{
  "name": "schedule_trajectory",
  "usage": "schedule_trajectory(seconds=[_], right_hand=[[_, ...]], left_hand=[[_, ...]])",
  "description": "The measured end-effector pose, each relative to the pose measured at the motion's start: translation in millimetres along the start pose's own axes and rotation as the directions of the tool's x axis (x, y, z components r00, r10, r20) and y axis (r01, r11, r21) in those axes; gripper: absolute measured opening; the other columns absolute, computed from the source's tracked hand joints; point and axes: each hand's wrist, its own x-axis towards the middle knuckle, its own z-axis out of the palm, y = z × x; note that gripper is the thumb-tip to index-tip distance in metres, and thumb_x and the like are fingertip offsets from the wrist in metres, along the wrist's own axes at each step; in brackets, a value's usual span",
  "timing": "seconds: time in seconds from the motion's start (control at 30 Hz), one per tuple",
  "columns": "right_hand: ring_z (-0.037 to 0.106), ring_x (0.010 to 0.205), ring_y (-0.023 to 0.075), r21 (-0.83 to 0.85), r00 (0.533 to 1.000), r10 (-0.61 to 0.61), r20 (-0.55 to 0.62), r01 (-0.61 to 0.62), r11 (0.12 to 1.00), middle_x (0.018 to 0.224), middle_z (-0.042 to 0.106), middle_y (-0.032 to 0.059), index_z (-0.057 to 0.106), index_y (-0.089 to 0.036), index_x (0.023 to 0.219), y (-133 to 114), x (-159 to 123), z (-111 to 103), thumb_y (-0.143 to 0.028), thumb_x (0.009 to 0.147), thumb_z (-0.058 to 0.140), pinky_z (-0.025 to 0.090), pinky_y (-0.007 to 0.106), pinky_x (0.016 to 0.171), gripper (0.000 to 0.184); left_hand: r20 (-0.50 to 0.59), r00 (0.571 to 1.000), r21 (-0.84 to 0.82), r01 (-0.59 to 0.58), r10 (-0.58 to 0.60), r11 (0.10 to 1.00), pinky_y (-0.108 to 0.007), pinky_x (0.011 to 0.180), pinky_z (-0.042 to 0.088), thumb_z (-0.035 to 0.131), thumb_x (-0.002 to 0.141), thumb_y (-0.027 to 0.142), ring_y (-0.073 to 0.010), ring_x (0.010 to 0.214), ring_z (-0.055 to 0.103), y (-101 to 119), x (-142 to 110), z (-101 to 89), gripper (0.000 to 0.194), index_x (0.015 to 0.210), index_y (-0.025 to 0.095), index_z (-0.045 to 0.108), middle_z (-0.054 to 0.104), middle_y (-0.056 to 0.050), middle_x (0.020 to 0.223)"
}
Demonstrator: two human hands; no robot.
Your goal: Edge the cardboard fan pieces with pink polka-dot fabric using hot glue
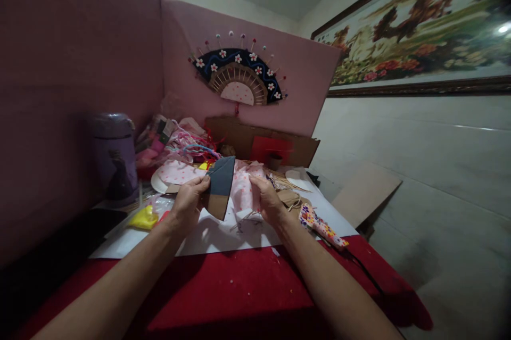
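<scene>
My left hand (190, 199) is closed on a brown cardboard piece (216, 205), gripping its left edge between thumb and fingers. Dark blue cloth (222, 176) covers the upper part of that piece, which is held tilted above the table. To the right, my right hand (266, 197) pinches the edge of a pink cloth with red dots (242, 191), which hangs between the two hands. White sheeting (199, 241) lies beneath them. A flower-patterned glue gun (322, 226) rests just right of my right hand.
A purple thermos (115, 164) stands at left. Pipe cleaners and plastic bags (187, 140) are heaped behind my left hand, with a yellow packet (143, 217) nearer. Thin sticks (293, 183) lie at right. A decorated fan (238, 76) hangs on the pink board. Red cloth (223, 287) covers the front edge.
</scene>
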Motion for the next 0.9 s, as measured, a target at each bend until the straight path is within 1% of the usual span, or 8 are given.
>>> schedule_trajectory(seconds=[0.1,0.17,0.27,0.43,0.5,0.6,0.77,0.9], right_hand=[[0.058,0.055,0.0162,-0.012,1.000,-0.007,0.018,0.007,1.000,0.055,0.061,-0.0019,0.057,-0.019,0.069,3,1,0,-0.034,0.064,0.069,0.041,0.026,0.052,0.020],[0.059,0.057,0.0172,-0.017,0.999,-0.007,0.032,0.008,1.000,0.055,0.062,-0.0017,0.057,-0.020,0.069,3,0,1,-0.035,0.065,0.068,0.042,0.027,0.052,0.019],[0.060,0.060,0.0179,-0.038,0.998,0.042,0.057,-0.040,0.999,0.058,0.064,-0.0010,0.060,-0.020,0.070,1,-2,4,-0.038,0.067,0.066,0.042,0.027,0.052,0.020],[0.056,0.055,0.0137,-0.136,0.989,0.072,0.131,-0.054,0.989,0.057,0.064,-0.0019,0.063,-0.019,0.065,1,-6,7,-0.039,0.063,0.071,0.037,0.023,0.048,0.022],[0.055,0.055,0.0129,-0.149,0.986,0.075,0.148,-0.053,0.987,0.056,0.064,-0.0018,0.062,-0.019,0.062,1,-6,7,-0.041,0.061,0.073,0.036,0.022,0.047,0.025],[0.056,0.054,0.0133,-0.120,0.986,0.088,0.143,-0.071,0.990,0.053,0.062,-0.0016,0.060,-0.018,0.060,3,-3,4,-0.044,0.060,0.074,0.036,0.022,0.046,0.030],[0.057,0.054,0.0140,-0.088,0.990,0.064,0.129,-0.053,0.995,0.054,0.062,-0.0003,0.060,-0.017,0.062,1,-1,3,-0.046,0.061,0.073,0.039,0.023,0.047,0.032],[0.058,0.054,0.0142,-0.098,0.989,0.079,0.122,-0.067,0.993,0.056,0.063,-0.0012,0.061,-0.017,0.067,-2,-5,5,-0.034,0.056,0.077,0.041,0.023,0.048,0.026]], left_hand=[[0.065,0.998,0.013,0.025,-0.026,1.000,-0.019,0.050,0.039,0.076,0.053,0.026,-0.0099,0.053,0.053,-2,0,-1.3,0.024,0.069,0.012,0.065,0.060,0.001,0.059],[0.068,0.998,0.042,0.002,-0.004,0.999,-0.019,0.050,0.038,0.076,0.054,0.027,-0.0100,0.053,0.052,-3,-1,-0.9,0.023,0.066,0.012,0.063,0.059,0.001,0.059],[0.097,0.995,0.071,-0.013,0.006,0.997,-0.019,0.048,0.036,0.077,0.054,0.030,-0.0096,0.050,0.049,-2,-4,0.9,0.025,0.061,0.013,0.060,0.057,0.002,0.055],[0.254,0.961,0.115,0.084,-0.111,0.990,-0.019,0.046,0.032,0.078,0.055,0.032,-0.0074,0.046,0.045,-2,-10,3.8,0.029,0.057,0.014,0.056,0.052,0.004,0.051],[0.249,0.957,0.164,0.107,-0.146,0.981,-0.019,0.046,0.031,0.078,0.056,0.033,-0.0075,0.045,0.044,-4,-11,4.1,0.029,0.057,0.014,0.055,0.051,0.004,0.050],[0.209,0.966,0.212,0.109,-0.154,0.971,-0.020,0.047,0.032,0.077,0.057,0.034,-0.0092,0.046,0.048,-8,-9,3.2,0.028,0.061,0.013,0.059,0.055,0.002,0.052],[0.181,0.972,0.207,0.110,-0.149,0.972,-0.021,0.047,0.034,0.077,0.056,0.034,-0.0105,0.046,0.050,-10,-6,0.9,0.027,0.059,0.013,0.061,0.057,0.000,0.052],[0.124,0.985,0.199,0.090,-0.117,0.976,-0.020,0.046,0.034,0.079,0.051,0.034,-0.0101,0.046,0.049,-9,-5,0.7,0.029,0.058,0.013,0.061,0.057,0.001,0.051]])
